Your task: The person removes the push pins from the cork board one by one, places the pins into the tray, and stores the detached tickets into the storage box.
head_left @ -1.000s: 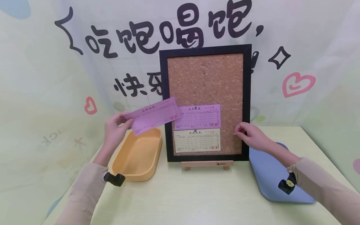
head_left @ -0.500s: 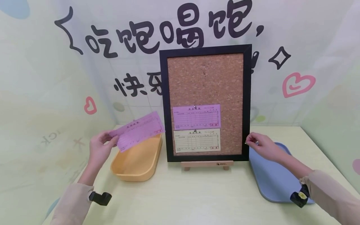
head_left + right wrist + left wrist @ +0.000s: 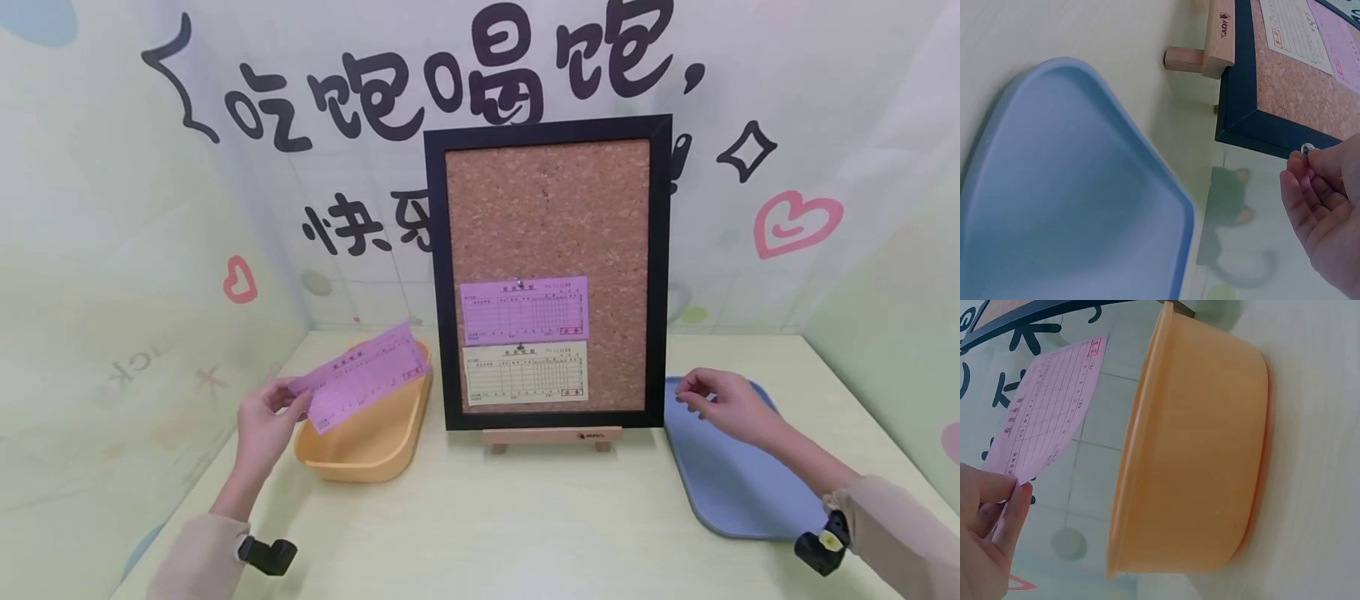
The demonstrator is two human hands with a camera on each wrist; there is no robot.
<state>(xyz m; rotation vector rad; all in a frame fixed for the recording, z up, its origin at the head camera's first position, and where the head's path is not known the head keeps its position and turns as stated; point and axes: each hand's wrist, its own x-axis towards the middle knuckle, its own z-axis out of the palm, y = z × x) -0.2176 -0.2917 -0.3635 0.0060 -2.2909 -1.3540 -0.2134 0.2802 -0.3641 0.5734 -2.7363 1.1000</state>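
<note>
My left hand (image 3: 266,425) pinches one end of a purple receipt slip (image 3: 363,375) between thumb and fingers. The slip hangs tilted above an orange plastic bin (image 3: 367,471). In the right wrist view, the thumb and forefinger of my right hand (image 3: 1329,206) pinch a small silvery pushpin (image 3: 1307,149). That hand is over a blue tray (image 3: 738,479), just right of the framed cork board (image 3: 547,208). Pinned low on the cork are another purple receipt slip (image 3: 525,312) and, below it, a cream receipt slip (image 3: 525,375).
A small wooden easel (image 3: 552,436) carries the black-framed board on the pale table (image 3: 510,533). Behind stands a printed wall (image 3: 360,167) with large lettering. The bin is at the left of the board, the tray at its right.
My left hand has drawn the purple slip left and down, away from the board to above the bin. My right hand has moved right and down, off the board.
</note>
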